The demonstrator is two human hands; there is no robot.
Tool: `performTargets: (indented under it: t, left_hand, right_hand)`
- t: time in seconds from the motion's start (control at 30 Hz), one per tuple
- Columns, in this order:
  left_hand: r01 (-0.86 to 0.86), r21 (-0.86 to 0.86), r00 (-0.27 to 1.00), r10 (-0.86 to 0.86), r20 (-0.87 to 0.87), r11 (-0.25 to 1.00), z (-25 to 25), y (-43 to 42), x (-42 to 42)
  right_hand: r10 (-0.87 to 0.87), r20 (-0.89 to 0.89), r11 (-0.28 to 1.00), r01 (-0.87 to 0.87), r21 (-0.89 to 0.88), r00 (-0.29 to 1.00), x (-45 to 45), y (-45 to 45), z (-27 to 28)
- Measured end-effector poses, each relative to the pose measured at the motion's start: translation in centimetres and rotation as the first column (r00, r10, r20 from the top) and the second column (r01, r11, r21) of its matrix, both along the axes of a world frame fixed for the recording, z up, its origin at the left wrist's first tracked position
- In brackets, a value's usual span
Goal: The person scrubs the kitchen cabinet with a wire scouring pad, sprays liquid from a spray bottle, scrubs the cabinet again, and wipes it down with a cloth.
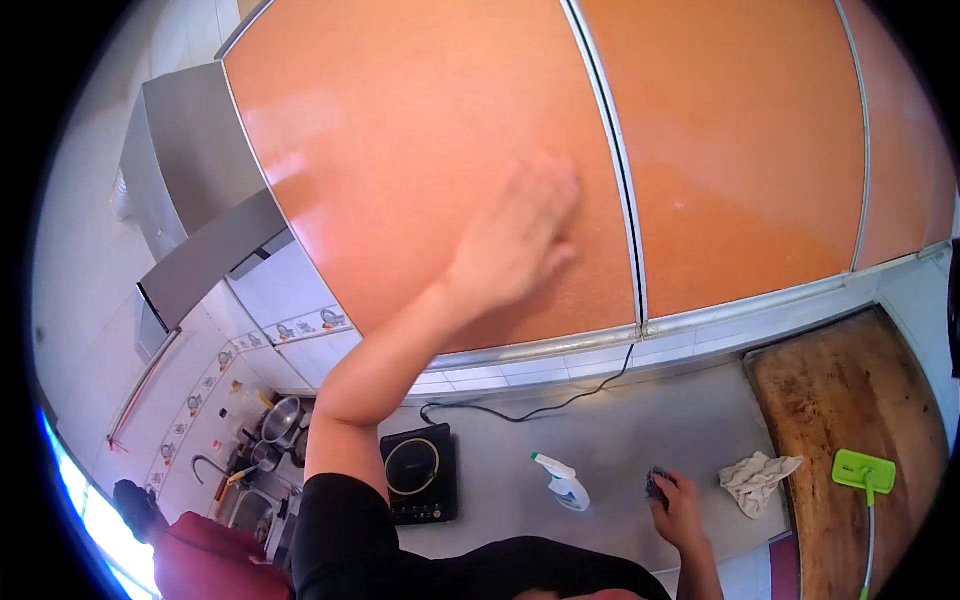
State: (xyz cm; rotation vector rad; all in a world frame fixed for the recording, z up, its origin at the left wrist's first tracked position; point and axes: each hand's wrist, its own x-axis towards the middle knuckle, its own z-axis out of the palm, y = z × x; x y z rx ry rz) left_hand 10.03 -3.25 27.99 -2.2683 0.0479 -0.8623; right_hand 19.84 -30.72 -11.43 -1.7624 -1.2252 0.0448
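Note:
My left hand [515, 235] is raised against an orange cabinet door [400, 120], near the door's right edge. Its fingers are a little blurred, the thumb stands apart, and I see nothing held in it. Lower down, my right hand [680, 510] pinches a dark grey scouring pad [657, 484] above the steel counter [610, 450]. Left of that hand, a white spray bottle [566, 488] with a green nozzle tip stands on the counter. To its right lies a crumpled whitish cloth [757, 483].
A black induction cooker [418, 478] with a cable [530, 413] sits on the counter. On the right are a wooden board [840, 390] and a green flat-headed tool [864, 470]. A range hood [210, 240] juts out at left. Another person [215, 560] is near the sink [252, 512].

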Motion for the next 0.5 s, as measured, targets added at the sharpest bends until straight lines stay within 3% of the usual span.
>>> performTargets:
  t: [0.07, 0.17, 0.2, 0.27, 0.4, 0.5]
  left_hand:
    - [-0.097, 0.042, 0.966, 0.084, 0.244, 0.994, 1.5, 1.2, -1.4]
    - [-0.096, 0.109, 0.995, 0.099, -0.026, 0.989, -0.7, 0.5, -2.6]
    - [0.056, 0.100, 0.982, -0.036, -0.186, 0.993, -2.7, 1.2, -3.0]
    - [0.137, 0.076, 0.939, -0.105, -0.328, 0.988, -5.5, 1.0, -4.7]
    - [0.273, -0.240, 0.865, -0.347, -0.363, 0.932, -11.0, 1.6, -9.2]
    - [0.220, -0.581, 0.879, -0.417, -0.230, 0.784, -15.5, 1.3, -12.3]
  right_hand:
    - [0.018, 0.018, 1.000, -0.019, 0.020, 1.000, -0.2, 0.1, 1.5]
    - [0.015, 0.111, 0.993, -0.028, 0.118, 0.994, 0.5, 1.9, 6.5]
    - [0.014, 0.174, 0.988, -0.041, 0.152, 0.985, 0.8, 2.4, 8.6]
    - [-0.004, 0.285, 0.968, -0.068, 0.242, 0.959, 1.3, 3.7, 14.1]
    - [-0.097, 0.522, 0.931, -0.108, 0.349, 0.847, 1.5, 6.4, 25.4]
    - [-0.280, 0.683, 0.895, -0.073, 0.439, 0.675, 2.3, 8.9, 32.0]
